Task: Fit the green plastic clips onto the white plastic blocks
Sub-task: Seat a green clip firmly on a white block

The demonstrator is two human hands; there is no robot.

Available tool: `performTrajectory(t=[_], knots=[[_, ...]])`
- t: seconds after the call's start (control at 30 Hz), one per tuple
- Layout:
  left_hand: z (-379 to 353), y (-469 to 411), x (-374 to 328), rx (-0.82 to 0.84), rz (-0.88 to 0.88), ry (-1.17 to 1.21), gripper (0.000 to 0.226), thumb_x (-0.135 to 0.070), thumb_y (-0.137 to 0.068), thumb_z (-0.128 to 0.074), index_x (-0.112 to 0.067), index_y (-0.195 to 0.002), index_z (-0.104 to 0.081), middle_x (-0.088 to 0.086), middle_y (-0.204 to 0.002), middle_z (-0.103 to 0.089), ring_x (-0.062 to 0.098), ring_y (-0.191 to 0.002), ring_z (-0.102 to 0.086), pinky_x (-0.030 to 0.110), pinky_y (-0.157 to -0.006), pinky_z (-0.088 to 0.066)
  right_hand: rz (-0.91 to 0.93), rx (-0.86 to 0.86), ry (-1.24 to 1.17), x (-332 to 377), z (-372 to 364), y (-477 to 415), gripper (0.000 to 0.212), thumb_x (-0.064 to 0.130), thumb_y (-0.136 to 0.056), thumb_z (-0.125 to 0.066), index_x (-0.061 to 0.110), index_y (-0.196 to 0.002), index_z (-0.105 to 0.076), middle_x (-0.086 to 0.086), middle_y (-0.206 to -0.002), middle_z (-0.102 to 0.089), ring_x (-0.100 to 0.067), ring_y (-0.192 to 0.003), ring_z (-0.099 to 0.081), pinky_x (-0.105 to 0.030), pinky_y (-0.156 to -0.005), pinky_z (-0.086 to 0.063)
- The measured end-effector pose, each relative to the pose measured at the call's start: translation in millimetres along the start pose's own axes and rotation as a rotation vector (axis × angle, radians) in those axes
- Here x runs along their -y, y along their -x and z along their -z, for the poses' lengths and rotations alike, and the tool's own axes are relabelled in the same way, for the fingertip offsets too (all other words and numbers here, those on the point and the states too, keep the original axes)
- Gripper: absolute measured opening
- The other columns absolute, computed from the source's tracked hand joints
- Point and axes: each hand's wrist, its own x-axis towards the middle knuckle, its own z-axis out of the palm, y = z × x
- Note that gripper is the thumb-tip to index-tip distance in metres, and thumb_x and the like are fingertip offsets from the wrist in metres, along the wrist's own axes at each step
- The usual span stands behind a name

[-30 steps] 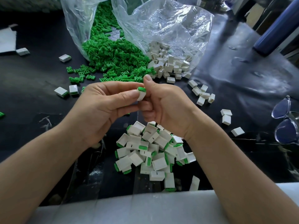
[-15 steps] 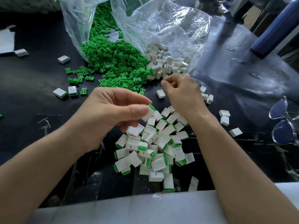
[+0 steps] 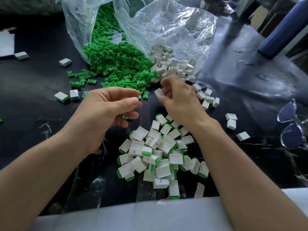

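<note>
Head cam, left to right. Couple of clipped blocks (image 3: 64, 97) stray at far left, green edge showing. Big heap of green clips (image 3: 116, 64) behind, loads unused. Left hand (image 3: 108, 110) just in front of heap, fingers loosely curled, green bits under fingertips, can't tell if it's got a clip or not. Finished pile (image 3: 158, 155) near table edge, decent batch done. Right hand (image 3: 180, 100) pinching bare white block (image 3: 158, 93) up off table, blurry, no clip on it far as I can see. White blocks (image 3: 173, 64) spilling from clear bag (image 3: 175, 27), plenty left. My guess: nowhere near halfway.
</note>
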Motion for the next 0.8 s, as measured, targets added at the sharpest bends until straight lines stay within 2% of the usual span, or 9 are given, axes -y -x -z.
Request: performTrajectory(t=[0.1,0.17,0.3,0.4,0.5,0.6,0.67,0.8], knots=[[0.6,-1.9,0.5,-0.048,0.006,0.012,0.034,-0.023,-0.057,-0.066,-0.017,-0.09,-0.066,0.002,-0.081,-0.069,0.006,-0.058,-0.065,0.015,-0.046,-0.049,0.133,-0.03,-0.19,13.1,-1.7,6.7,0.023,0.012,-0.085,-0.063,0.008,-0.107,-0.055,0.008,-0.083,-0.055,-0.007,-0.074,-0.054,-0.023,-0.076,-0.047],[0.5,-2.8,0.9,-0.049,0.021,0.003,0.036,-0.025,-0.056,-0.067,-0.017,-0.091,-0.065,0.002,-0.08,-0.069,0.006,-0.058,-0.065,0.015,-0.047,-0.049,0.226,-0.017,-0.238,19.3,-4.5,11.9,0.026,0.003,-0.08,-0.067,0.005,-0.103,-0.056,0.008,-0.081,-0.055,-0.008,-0.07,-0.054,-0.02,-0.07,-0.046],[1.5,-2.8,2.1,-0.04,0.029,-0.016,0.025,-0.021,-0.059,-0.067,-0.013,-0.082,-0.067,0.002,-0.065,-0.07,0.008,-0.056,-0.064,0.016,-0.051,-0.053,0.286,0.103,-0.322,25.4,-8.0,16.9,0.026,-0.006,-0.074,-0.067,0.003,-0.097,-0.058,0.006,-0.079,-0.057,-0.01,-0.071,-0.057,-0.023,-0.072,-0.05],[1.6,-2.9,2.0,-0.045,0.021,0.026,0.011,-0.007,-0.07,-0.065,-0.007,-0.081,-0.067,0.002,-0.061,-0.068,0.008,-0.054,-0.064,0.017,-0.051,-0.053,0.219,0.099,-0.38,24.1,-4.6,13.7,0.017,0.007,-0.08,-0.068,0.008,-0.096,-0.061,0.004,-0.082,-0.061,-0.011,-0.077,-0.06,-0.026,-0.077,-0.051],[1.1,-3.1,0.4,-0.037,0.028,0.074,0.012,0.006,-0.079,-0.059,-0.004,-0.081,-0.066,0.003,-0.063,-0.069,0.01,-0.056,-0.066,0.016,-0.054,-0.053,0.088,0.015,-0.122,13.7,-5.8,7.1,0.02,0.018,-0.088,-0.059,0.012,-0.107,-0.064,0.001,-0.098,-0.064,-0.014,-0.095,-0.058,-0.027,-0.088,-0.044],[1.2,-2.6,-1.8,-0.019,0.036,0.113,0.015,0.01,-0.08,-0.055,-0.003,-0.078,-0.063,0.007,-0.066,-0.07,0.014,-0.06,-0.069,0.018,-0.056,-0.055,0.02,0.053,0.14,4.0,-12.2,1.5,0.032,0.021,-0.093,-0.049,0.017,-0.124,-0.057,-0.006,-0.118,-0.055,-0.021,-0.115,-0.046,-0.031,-0.096,-0.036],[1.6,-1.7,-2.0,-0.014,0.047,0.131,0.016,0.011,-0.082,-0.053,-0.002,-0.078,-0.061,0.009,-0.068,-0.069,0.016,-0.06,-0.069,0.019,-0.056,-0.056,0.016,0.092,0.205,3.7,-16.5,-0.4,0.035,0.024,-0.096,-0.045,0.02,-0.13,-0.052,-0.006,-0.12,-0.05,-0.023,-0.119,-0.04,-0.033,-0.097,-0.032],[1.2,-1.6,-2.3,-0.005,0.052,0.136,0.014,0.008,-0.084,-0.052,-0.003,-0.08,-0.059,0.008,-0.067,-0.07,0.016,-0.06,-0.07,0.019,-0.054,-0.055,0.03,0.111,0.262,5.0,-20.8,-1.2,0.033,0.03,-0.097,-0.042,0.017,-0.124,-0.055,-0.008,-0.117,-0.047,-0.026,-0.117,-0.038,-0.035,-0.096,-0.03]])
